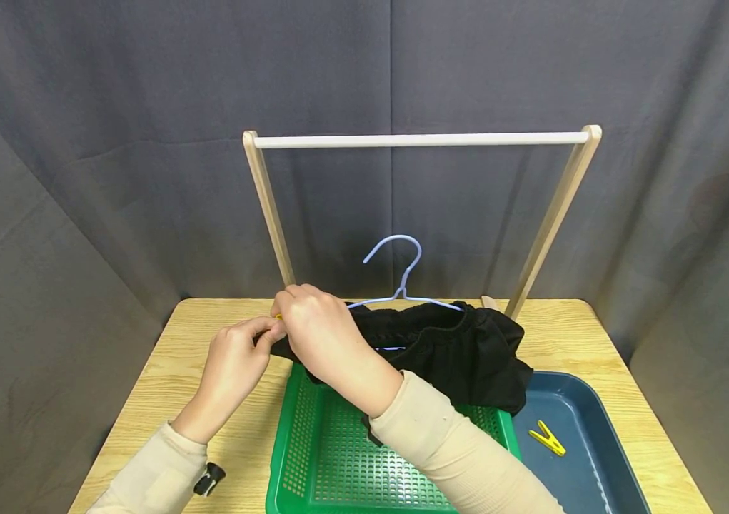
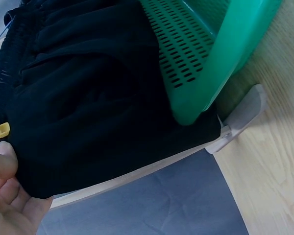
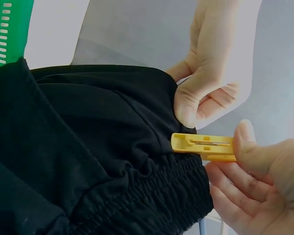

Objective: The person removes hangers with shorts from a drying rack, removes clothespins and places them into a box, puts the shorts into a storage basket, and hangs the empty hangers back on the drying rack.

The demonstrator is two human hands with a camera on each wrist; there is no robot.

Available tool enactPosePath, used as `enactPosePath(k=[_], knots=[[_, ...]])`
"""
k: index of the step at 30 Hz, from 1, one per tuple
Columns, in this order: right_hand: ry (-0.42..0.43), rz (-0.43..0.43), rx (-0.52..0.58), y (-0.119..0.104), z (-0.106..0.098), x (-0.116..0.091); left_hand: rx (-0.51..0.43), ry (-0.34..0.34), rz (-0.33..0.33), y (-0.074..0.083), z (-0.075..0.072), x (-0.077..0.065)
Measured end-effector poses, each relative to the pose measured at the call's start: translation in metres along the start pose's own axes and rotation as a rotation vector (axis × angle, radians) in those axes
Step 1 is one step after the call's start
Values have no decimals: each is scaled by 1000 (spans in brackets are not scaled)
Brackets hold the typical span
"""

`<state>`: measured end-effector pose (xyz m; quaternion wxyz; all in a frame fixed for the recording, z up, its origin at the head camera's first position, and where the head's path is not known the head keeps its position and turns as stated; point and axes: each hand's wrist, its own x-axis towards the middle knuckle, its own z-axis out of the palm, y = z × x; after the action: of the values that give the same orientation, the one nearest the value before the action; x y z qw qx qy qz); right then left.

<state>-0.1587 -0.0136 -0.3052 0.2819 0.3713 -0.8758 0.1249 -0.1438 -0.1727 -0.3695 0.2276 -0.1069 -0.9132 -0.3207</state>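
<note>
A black garment with a gathered elastic waistband (image 1: 480,350) hangs over the back of the green basket, a pale blue hanger (image 1: 400,294) standing up out of its waist. My left hand (image 1: 235,360) pinches the garment's left edge between thumb and fingers. Close beside it, my right hand (image 1: 332,335) pinches the handle end of a yellow clothespin (image 3: 206,145). In the right wrist view the clothespin's tip is over the black cloth next to the waistband, just below my left thumb. The head view shows only a sliver of this clothespin; my hands hide the rest.
The green basket (image 1: 278,457) sits on the wooden table (image 1: 146,428) under my forearms. To its right, a dark blue tray (image 1: 570,400) holds another yellow clothespin (image 1: 547,438). A rack with a white bar (image 1: 422,140) and wooden posts rises behind, in front of grey curtains.
</note>
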Motion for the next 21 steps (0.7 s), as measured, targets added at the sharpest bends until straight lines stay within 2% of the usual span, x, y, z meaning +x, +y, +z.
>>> enactPosePath(k=[6,11,21], knots=[[66,-20,-11,1,1,-1,3,0,8,0,0,1],[106,-39,48,0,-2,0,14,-9,18,0,0,-1],[128,-68,55,-5,-15,-2,31,-30,4,0,0,-2]])
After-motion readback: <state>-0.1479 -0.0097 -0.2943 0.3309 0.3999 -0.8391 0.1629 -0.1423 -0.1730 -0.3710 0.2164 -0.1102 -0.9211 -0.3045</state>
